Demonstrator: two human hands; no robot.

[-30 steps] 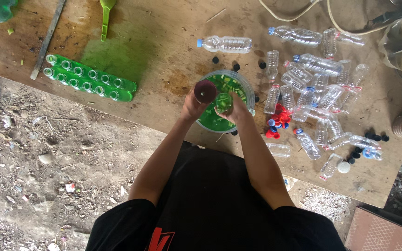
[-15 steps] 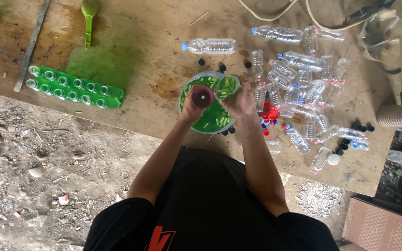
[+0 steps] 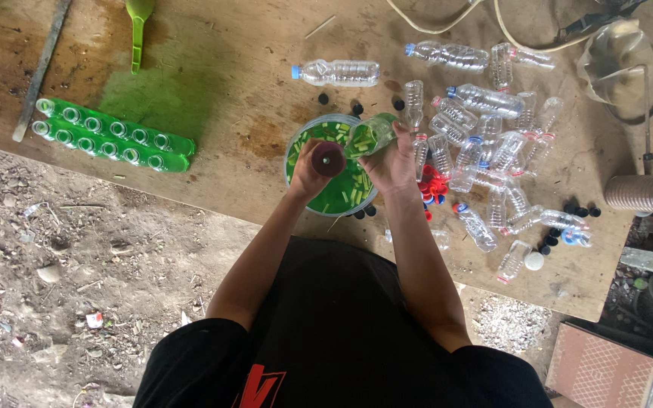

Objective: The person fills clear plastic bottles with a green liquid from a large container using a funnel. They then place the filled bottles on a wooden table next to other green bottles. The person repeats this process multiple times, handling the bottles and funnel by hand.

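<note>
Overhead, the left hand (image 3: 307,175) is wrapped around a dark red funnel (image 3: 328,159), held mouth-up over the round tub (image 3: 301,137) of green liquid and cut stalk pieces at table centre. Just at 3 o'clock of it, the right hand (image 3: 396,162) clasps a tilted plastic bottle (image 3: 372,134) partly filled with green pieces. Empty bottles (image 3: 485,143) lie scattered toward 3 o'clock; 2 rows of green-filled bottles (image 3: 107,136) lie at 9 o'clock.

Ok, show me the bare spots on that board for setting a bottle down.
Bare wood lies between the green bottle rows and the bowl, and between the scoop and the lone clear bottle. Right of the bowl, the bottle pile and caps crowd it.
</note>
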